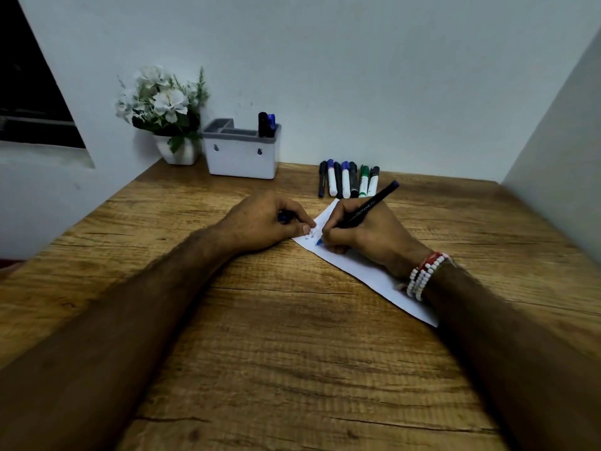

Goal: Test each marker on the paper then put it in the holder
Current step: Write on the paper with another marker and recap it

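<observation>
My right hand (361, 234) grips a black pen with a blue end (374, 203), its blue tip touching the white paper (367, 271). Faint blue scribbles show on the sheet near the tip. My left hand (263, 222) rests on the table with its fingertips pressing the paper's left corner, and a small blue cap (282, 218) sits tucked inside its fingers. A row of several markers (348, 179) lies on the table behind the paper. The white holder with a grey top (242, 157) stands at the back with two markers (266, 124) upright in its right compartment.
A white pot of white flowers (166, 115) stands left of the holder against the wall. The wooden table (260, 320) meets walls at the back and on the right. A dark window opening is at the far left.
</observation>
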